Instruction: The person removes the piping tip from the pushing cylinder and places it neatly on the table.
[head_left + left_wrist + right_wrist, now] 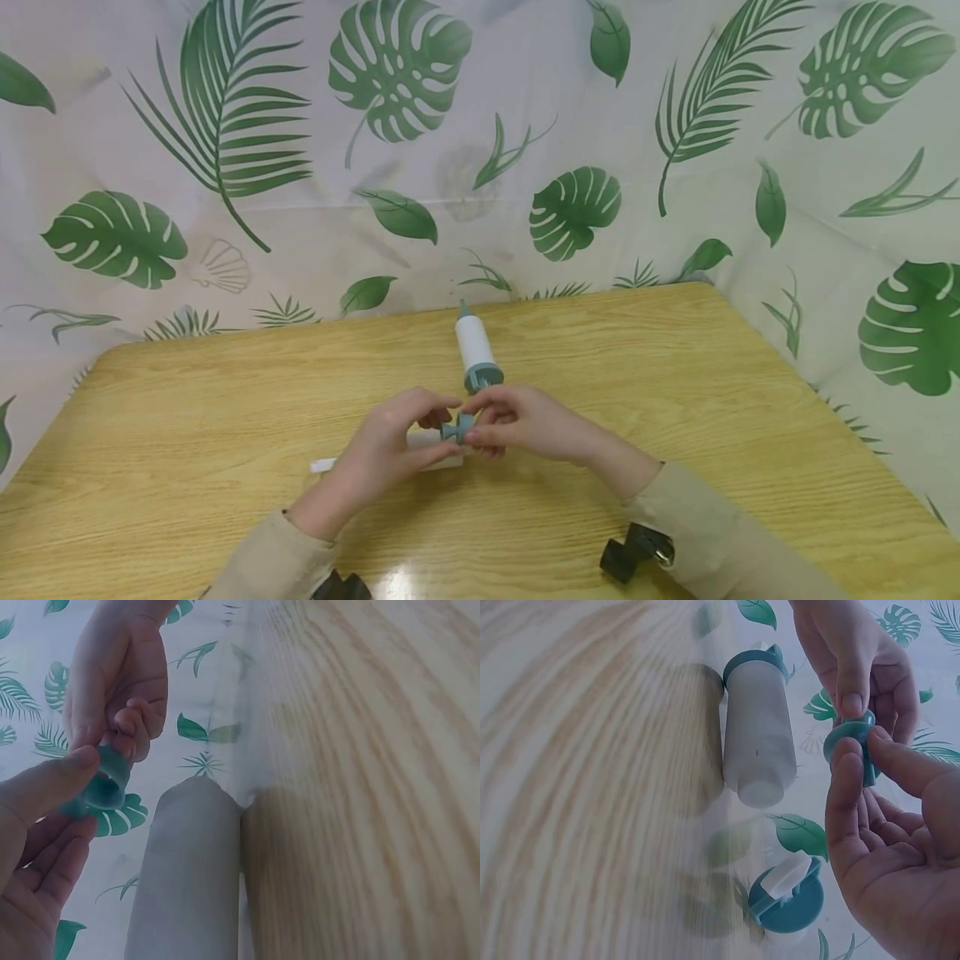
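My left hand [386,437] and right hand [528,423] meet above the table and pinch a small teal flanged fitting [463,427] between thumbs and fingertips. In the left wrist view, the fitting [107,780] shows a round hollow opening. From the right wrist, the wide flange of the fitting [849,735] and a narrow stem are visible. A white tube [446,461] lies under my left hand, partly hidden, with a white rod [323,465] sticking out leftward. The right wrist view shows a teal collar [756,658] on its far end.
Behind my hands lies a second white tube [473,340] with a teal pointed tip and a teal end cap [482,377]. Both rest on a wooden table [225,400]. A leaf-printed cloth [465,167] hangs along the back and right edges.
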Motion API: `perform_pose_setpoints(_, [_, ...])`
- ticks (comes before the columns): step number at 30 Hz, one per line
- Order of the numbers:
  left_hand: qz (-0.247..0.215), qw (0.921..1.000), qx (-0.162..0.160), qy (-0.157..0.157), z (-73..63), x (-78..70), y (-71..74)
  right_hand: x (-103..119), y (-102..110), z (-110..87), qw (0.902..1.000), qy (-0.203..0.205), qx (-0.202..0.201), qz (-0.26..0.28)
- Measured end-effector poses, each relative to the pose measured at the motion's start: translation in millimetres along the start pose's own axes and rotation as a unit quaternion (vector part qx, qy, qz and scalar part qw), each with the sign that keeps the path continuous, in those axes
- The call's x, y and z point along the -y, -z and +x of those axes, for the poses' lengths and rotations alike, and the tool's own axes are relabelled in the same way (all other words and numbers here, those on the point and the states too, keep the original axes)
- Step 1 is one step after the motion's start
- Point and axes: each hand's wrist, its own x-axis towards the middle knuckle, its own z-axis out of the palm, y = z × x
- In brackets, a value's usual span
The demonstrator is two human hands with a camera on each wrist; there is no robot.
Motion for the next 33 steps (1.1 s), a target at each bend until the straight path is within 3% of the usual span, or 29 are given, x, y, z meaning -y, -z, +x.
perform_pose_setpoints(4, [-0.004, 1.0, -0.001, 0.008, -0.7, 0.2, 2.1, -1.4, 2.5, -2.0, 1.0, 0.003, -0.003, -0.003])
perform_pose_setpoints(9, [-0.001, 1.0, -0.004, -0.003, 0.0, 0.8, 2.7, -3.5, 5.8, -3.8, 1.0, 0.001, -0.003, -0.007])
perform_pose_setpoints(21, [0.016, 0.9997, -0.013, -0.014, 3.8, 1.1, -6.4, -12.5, 21.0, -18.6, 0.9984, -0.007, -0.038, -0.041])
perform_pose_setpoints(26, [0.031, 0.9995, 0.004, -0.005, 10.0, 0.0, -14.7, -18.9, 31.4, -27.4, 0.9922, -0.006, -0.063, -0.107])
perform_pose_setpoints(30, [0.035, 0.9991, 0.02, 0.012, 15.5, -2.5, -21.2, -22.7, 39.2, -33.4, 0.9783, 0.005, -0.082, -0.191])
perform_pose_setpoints(33, [0.038, 0.9981, 0.033, 0.036, 20.0, -5.4, -26.1, -23.7, 43.6, -36.8, 0.9729, 0.008, -0.079, -0.217])
